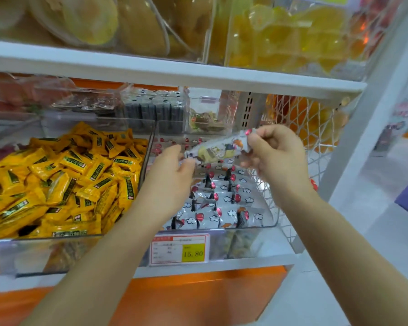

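Note:
A white snack packet (218, 150) with cartoon print and a red spot is held level above a clear bin (243, 228). My right hand (276, 154) pinches its right end between thumb and fingers. My left hand (172, 170) pinches its left end. Below them the bin holds several rows of the same white packets (224, 205), standing on edge.
A clear bin of yellow packets (57, 182) sits to the left. A price tag reading 15.80 (179, 249) hangs on the shelf edge. The white shelf above (174, 71) carries clear tubs of yellow snacks. White netting (299, 128) closes the right side; dark packets (153, 109) stand behind.

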